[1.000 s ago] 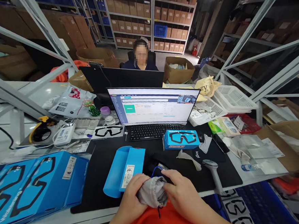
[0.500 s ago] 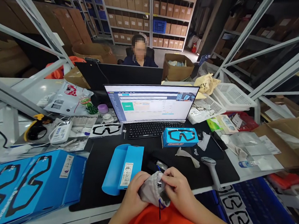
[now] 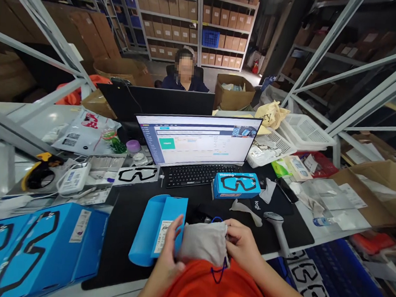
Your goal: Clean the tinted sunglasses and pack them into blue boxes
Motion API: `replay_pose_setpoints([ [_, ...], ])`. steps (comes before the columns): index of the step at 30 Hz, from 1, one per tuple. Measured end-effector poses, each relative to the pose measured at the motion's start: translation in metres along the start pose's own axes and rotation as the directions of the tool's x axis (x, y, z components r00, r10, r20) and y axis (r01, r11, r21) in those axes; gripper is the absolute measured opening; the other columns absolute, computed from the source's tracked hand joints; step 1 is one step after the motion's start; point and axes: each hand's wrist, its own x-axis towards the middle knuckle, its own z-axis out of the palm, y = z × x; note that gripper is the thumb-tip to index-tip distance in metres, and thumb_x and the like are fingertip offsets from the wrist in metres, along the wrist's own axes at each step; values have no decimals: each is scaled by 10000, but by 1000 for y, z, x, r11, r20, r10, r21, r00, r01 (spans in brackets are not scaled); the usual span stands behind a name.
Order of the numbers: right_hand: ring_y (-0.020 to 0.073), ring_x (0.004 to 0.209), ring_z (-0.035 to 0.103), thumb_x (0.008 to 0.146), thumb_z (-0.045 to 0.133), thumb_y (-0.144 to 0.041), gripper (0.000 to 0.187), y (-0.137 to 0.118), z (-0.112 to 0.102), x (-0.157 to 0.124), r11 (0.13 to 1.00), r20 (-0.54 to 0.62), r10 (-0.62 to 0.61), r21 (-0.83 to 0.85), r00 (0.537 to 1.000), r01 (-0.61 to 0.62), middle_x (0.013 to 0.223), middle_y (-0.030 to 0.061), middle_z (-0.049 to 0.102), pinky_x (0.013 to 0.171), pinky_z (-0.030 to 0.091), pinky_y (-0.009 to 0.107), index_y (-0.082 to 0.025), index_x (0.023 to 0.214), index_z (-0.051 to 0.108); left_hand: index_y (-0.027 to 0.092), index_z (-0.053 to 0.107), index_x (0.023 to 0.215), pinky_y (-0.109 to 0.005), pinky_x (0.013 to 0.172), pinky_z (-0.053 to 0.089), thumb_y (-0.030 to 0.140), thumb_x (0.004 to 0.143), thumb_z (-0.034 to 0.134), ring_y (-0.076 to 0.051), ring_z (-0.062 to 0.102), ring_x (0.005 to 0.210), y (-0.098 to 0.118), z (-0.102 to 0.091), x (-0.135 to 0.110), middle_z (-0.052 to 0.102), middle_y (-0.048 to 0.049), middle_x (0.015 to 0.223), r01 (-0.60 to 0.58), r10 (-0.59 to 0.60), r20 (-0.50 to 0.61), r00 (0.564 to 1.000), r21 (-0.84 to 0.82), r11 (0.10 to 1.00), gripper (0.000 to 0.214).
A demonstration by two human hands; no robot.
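While right hand (image 3: 244, 246) pinches one pouch (image 3: 202, 244), one scanner (image 3: 279, 232) nearby

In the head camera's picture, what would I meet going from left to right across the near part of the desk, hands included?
Blue boxes → left hand → grey drawstring pouch → right hand → handheld scanner.

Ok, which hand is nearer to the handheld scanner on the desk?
Right. The right hand, at the drawstring end of the grey pouch, is to the left of the handheld scanner, not touching it. The left hand is farther left, by the pouch's other end.
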Motion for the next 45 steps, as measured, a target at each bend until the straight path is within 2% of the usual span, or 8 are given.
replay_pose_setpoints([
  [3,194,802,676,784,695,-155,116,7,-8,-1,985,-74,74,164,994,-61,895,60,699,630,541,249,-208,811,795,248,569,1326,-473,906,569,810,751,538,-363,600,1230,-13,5,5,612,-162,1351,383,-442,-62,895,-404,831,804],
  [6,215,856,690,782,717,-181,118,11,-7,-4,979,-88,81,191,993,-63,971,79,708,665,562,277,-223,836,813,255,593,1284,-370,800,610,555,864,628,-282,696,1081,-5,14,3,708,-106,1204,479,-591,21,807,-609,632,517],
  [10,259,1013,681,795,721,-180,124,11,-8,-8,992,-134,62,120,989,-46,1097,107,704,869,555,381,-242,813,827,204,653,1133,-289,720,618,260,778,780,-224,748,896,19,18,2,765,-50,953,502,-643,23,765,-647,574,381],
  [19,295,1162,628,721,817,-261,70,17,-51,-17,976,-139,144,181,980,-118,1241,116,671,964,512,425,-229,783,824,151,708,891,-228,496,567,377,424,965,-187,705,607,26,13,26,731,5,707,406,-561,-103,822,-584,702,579],
  [26,210,755,716,617,903,-369,216,33,-91,-26,882,-355,306,454,883,-122,805,55,778,690,579,289,-222,751,819,211,686,995,-175,498,511,397,687,812,-121,665,623,-9,-13,58,730,16,828,369,-612,-334,717,-562,740,380],
  [35,268,859,751,630,900,-379,202,35,-92,-19,922,-523,219,387,824,0,868,77,802,775,622,359,-258,777,831,178,582,1040,-425,771,597,563,448,835,-341,722,912,-67,13,57,697,-131,1085,319,-321,-192,928,-40,947,749],
  [41,267,849,754,645,897,-377,181,32,-71,-14,899,-477,211,438,853,23,859,64,797,749,632,361,-257,752,814,138,523,1308,-564,857,559,660,654,682,-405,661,1034,-22,9,31,602,-208,1235,88,10,-192,981,495,864,852],
  [45,232,793,742,628,909,-447,288,34,-53,-11,811,-345,311,582,885,-58,863,70,796,738,618,337,-218,757,791,214,562,1317,-550,1058,463,567,632,804,-389,589,1230,9,19,24,605,-165,1355,14,-7,-38,999,189,982,808],
])
